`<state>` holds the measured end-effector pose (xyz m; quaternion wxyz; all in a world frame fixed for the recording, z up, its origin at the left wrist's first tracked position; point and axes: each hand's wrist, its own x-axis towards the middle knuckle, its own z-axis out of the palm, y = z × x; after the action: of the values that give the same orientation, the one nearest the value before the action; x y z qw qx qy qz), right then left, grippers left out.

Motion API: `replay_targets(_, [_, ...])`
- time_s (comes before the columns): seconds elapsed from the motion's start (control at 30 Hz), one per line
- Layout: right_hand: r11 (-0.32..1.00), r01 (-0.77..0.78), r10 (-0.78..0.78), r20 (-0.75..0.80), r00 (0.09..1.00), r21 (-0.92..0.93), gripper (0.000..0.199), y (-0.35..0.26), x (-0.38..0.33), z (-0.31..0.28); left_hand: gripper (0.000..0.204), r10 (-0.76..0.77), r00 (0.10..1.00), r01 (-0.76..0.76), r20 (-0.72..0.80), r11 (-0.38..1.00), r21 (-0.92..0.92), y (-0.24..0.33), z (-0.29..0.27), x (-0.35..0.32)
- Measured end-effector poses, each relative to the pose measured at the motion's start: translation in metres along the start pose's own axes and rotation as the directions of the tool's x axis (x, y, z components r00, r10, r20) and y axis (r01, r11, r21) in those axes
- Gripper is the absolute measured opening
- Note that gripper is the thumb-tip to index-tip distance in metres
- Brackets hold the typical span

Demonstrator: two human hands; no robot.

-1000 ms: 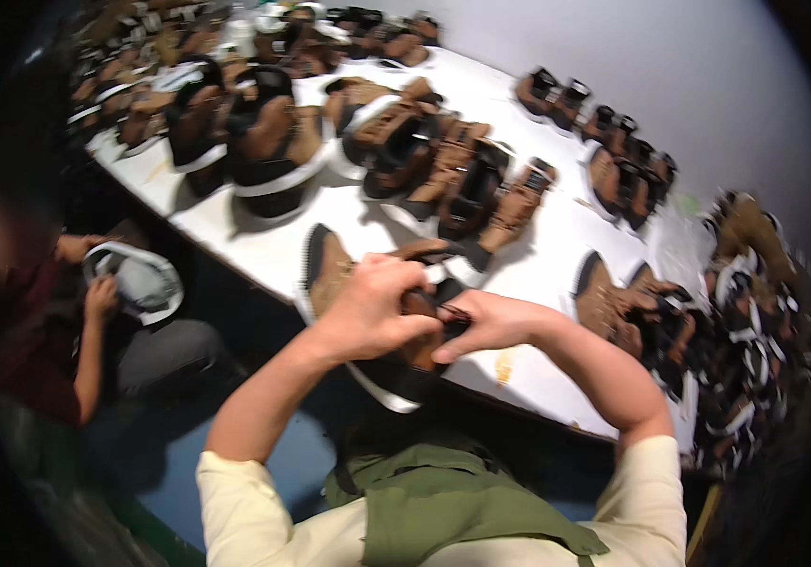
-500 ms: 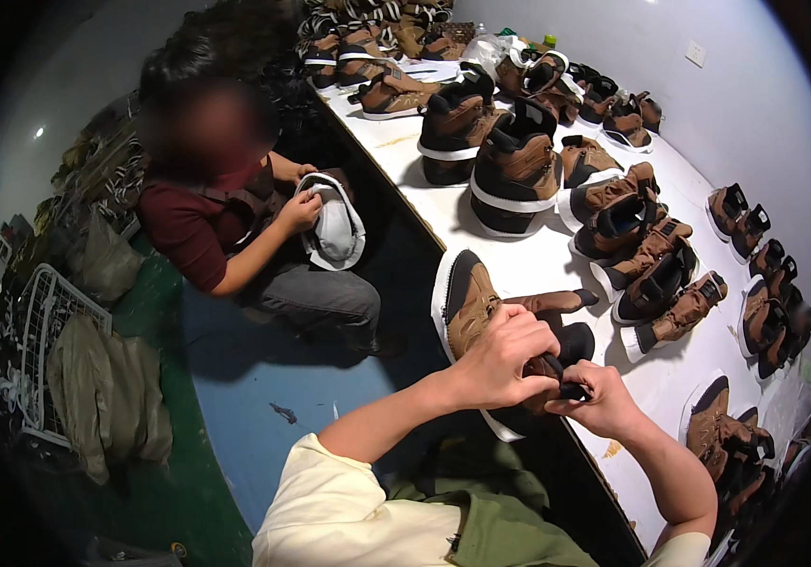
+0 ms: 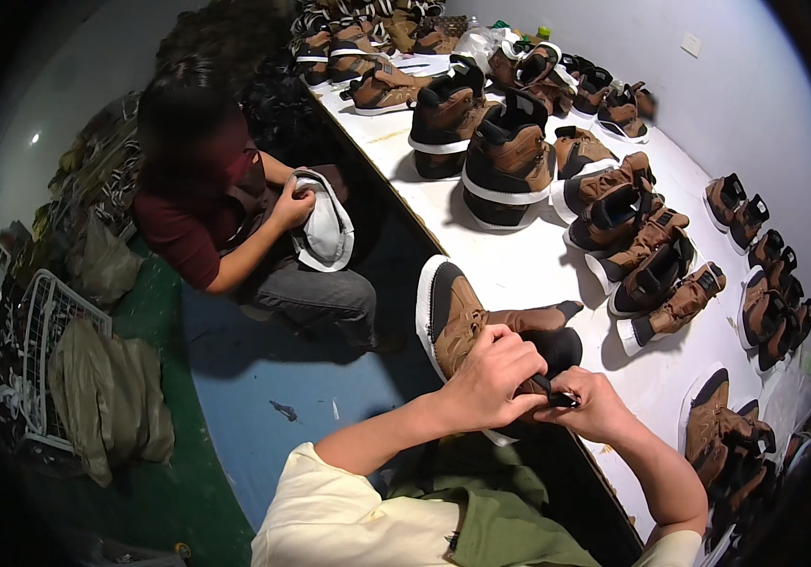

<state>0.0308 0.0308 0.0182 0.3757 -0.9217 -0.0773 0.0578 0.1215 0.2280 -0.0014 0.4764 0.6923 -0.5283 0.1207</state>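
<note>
A brown and black shoe with a white sole edge is held at the near table edge, its toe pointing away from me. My left hand is closed on the shoe's black collar. Close beside it, my right hand pinches a dark part at the heel end of the same collar. The fingertips of both hands nearly meet there, and they partly hide the heel. A brown flap of the upper sticks out to the right of the shoe.
The white table bears several similar shoes, in rows and pairs. Across the blue floor patch, a seated person holds a pale shoe upper. A white wire rack with an olive cloth stands at left.
The shoe's toe has shifted slightly left and down. My hands stay at the collar, the right one a little lower and nearer. The seated person's pale upper has tilted.
</note>
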Motion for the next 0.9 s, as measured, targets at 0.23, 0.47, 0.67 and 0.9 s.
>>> replay_targets(0.23, [0.995,0.064,-0.07,-0.079,0.994,-0.076,0.029,0.005,-0.017,0.0,0.034,0.043,0.998,-0.044,0.037,0.999,0.019,0.011,0.011,0.006])
replay_targets(0.47, [0.981,0.158,-0.183,-0.261,0.948,-0.115,0.029,0.015,-0.033,0.004,0.034,0.078,0.996,-0.078,0.038,0.997,0.001,0.014,0.022,0.012])
replay_targets(0.67, [0.974,0.17,-0.208,-0.28,0.937,-0.152,0.028,0.017,-0.036,0.004,0.033,0.091,0.995,-0.091,0.039,0.996,0.002,0.014,0.027,0.012])
replay_targets(0.9, [0.948,0.205,-0.268,-0.266,0.926,-0.243,0.031,0.019,-0.037,0.0,0.033,0.092,0.995,-0.092,0.041,0.996,0.004,0.013,0.029,0.009])
